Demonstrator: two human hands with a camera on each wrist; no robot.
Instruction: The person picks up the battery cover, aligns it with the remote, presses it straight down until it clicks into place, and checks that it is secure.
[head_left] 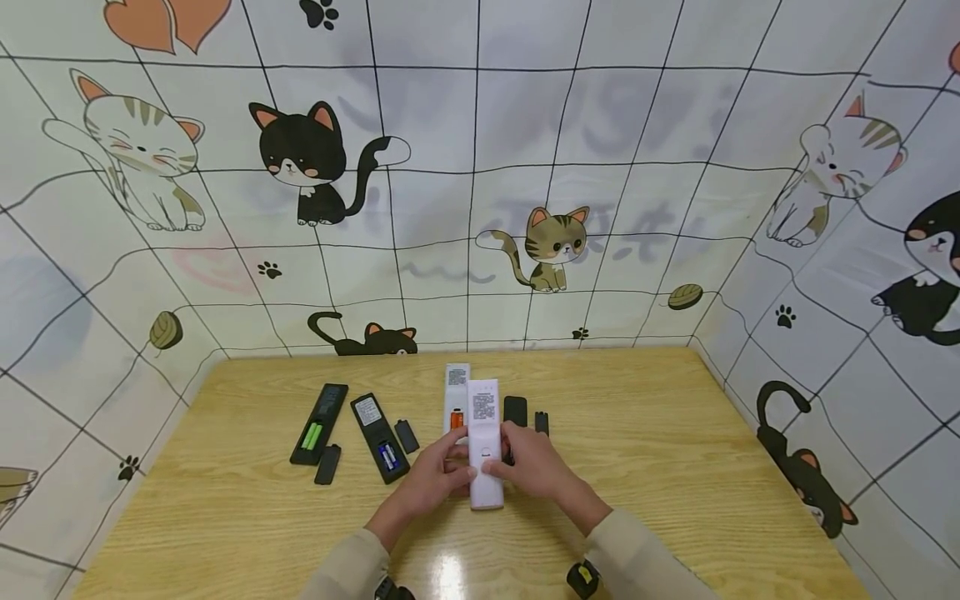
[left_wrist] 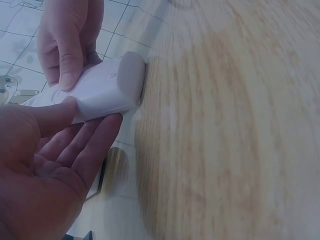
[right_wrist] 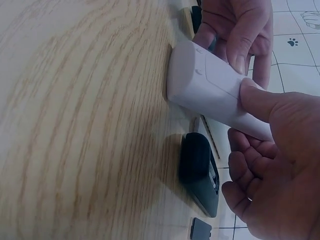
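Note:
A white remote control [head_left: 485,417] is held back side up, its label towards the far end and its battery cover [right_wrist: 225,77] on. My left hand [head_left: 429,481] grips it from the left, thumb on the cover and fingers along the side and beneath. From the right, my right hand [head_left: 542,467] grips the same remote, its thumb [right_wrist: 255,97] pressed on the back. In the left wrist view, the near end of the remote [left_wrist: 112,82] is close to the tabletop; whether it touches cannot be told.
Behind lies another white remote [head_left: 457,379] with an orange battery showing. To the left are two black remotes [head_left: 327,408] [head_left: 371,417] with batteries exposed, beside loose covers [head_left: 327,464] [head_left: 407,435]. A partly hidden black remote [head_left: 515,408] and a small black cover [head_left: 542,422] lie right.

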